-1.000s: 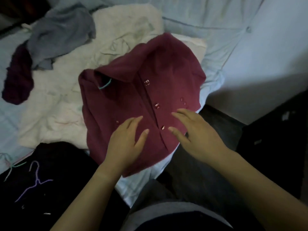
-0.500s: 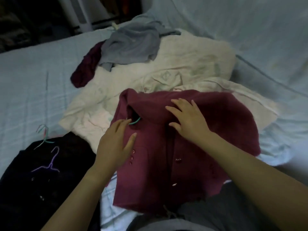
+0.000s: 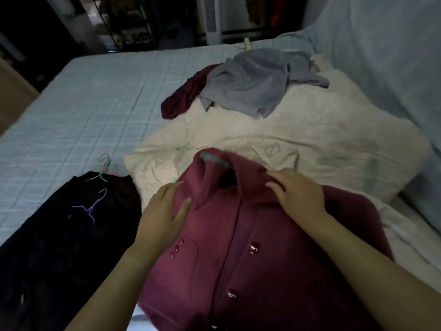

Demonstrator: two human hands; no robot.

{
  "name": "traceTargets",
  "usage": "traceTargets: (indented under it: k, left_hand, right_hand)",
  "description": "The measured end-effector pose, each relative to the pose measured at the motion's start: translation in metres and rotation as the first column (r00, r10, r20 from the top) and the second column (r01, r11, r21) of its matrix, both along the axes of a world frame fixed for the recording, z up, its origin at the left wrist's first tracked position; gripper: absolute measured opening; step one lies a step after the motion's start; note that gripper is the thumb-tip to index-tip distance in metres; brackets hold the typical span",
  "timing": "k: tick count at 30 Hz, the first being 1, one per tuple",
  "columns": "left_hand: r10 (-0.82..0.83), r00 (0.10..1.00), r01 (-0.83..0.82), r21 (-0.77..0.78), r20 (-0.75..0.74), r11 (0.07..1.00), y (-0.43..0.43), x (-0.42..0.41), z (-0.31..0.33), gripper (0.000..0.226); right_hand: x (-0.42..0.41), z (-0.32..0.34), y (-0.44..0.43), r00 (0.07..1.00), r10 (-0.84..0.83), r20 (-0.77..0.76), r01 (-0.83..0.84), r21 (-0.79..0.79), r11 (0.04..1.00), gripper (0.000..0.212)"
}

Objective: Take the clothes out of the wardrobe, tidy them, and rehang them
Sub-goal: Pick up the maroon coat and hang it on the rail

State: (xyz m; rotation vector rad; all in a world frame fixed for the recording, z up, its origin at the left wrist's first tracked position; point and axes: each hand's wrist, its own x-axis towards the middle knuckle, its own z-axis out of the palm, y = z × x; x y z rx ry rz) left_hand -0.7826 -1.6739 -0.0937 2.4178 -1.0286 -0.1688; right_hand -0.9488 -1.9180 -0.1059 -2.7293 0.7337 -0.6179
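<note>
The maroon coat point(image 3: 250, 247), laid front-up on the cream blanket point(image 3: 310, 149) at the bed's point(image 3: 95, 111) near edge, is pressed flat by the left hand point(image 3: 162, 218) and right hand point(image 3: 298, 197), nothing gripped; judged thick, soft and weighty, it is best lifted by the shoulders.
</note>
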Motion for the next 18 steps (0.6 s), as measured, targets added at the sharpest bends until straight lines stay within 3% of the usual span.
traceTargets:
  k: [4, 8, 11, 16, 18]
  left_hand:
    - [-0.031, 0.999, 0.031, 0.042, 0.013, 0.999, -0.048, 0.017, -0.002, 0.068]
    - [-0.126, 0.991, 0.122, 0.077, 0.045, 0.989, -0.115, 0.044, -0.01, 0.066]
    - [-0.132, 0.99, 0.13, 0.05, 0.05, 0.99, -0.158, 0.063, -0.016, 0.064]
    - [-0.222, 0.969, 0.219, -0.037, -0.112, 0.975, -0.211, 0.072, -0.038, 0.056]
    - [-0.265, 0.948, 0.269, -0.001, -0.176, 0.963, -0.222, 0.071, -0.053, 0.061]
  right_hand:
    - [0.013, 0.019, -0.073, 0.982, -0.19, -0.013, 0.189, 0.187, 0.964, 0.03]
    - [0.0, -0.004, -0.104, 0.982, -0.16, -0.097, 0.182, 0.288, 0.94, 0.032]
    - [-0.009, -0.018, -0.109, 0.984, -0.164, -0.067, 0.177, 0.333, 0.926, 0.03]
    - [-0.013, -0.029, -0.116, 0.984, -0.177, -0.021, 0.172, 0.372, 0.912, 0.028]
    - [-0.014, -0.033, -0.118, 0.984, -0.176, -0.027, 0.173, 0.388, 0.905, 0.028]
